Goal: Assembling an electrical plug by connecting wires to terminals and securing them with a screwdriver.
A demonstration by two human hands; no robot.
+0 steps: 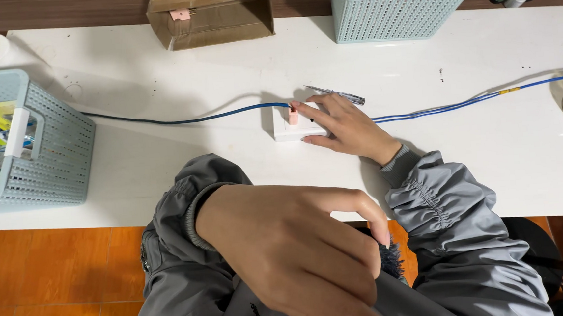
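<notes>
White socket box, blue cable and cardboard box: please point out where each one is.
white socket box (291, 131): head view, its front face.
blue cable (180, 121): head view, the stretch left of the box.
cardboard box (213, 25): head view, its open inside.
</notes>
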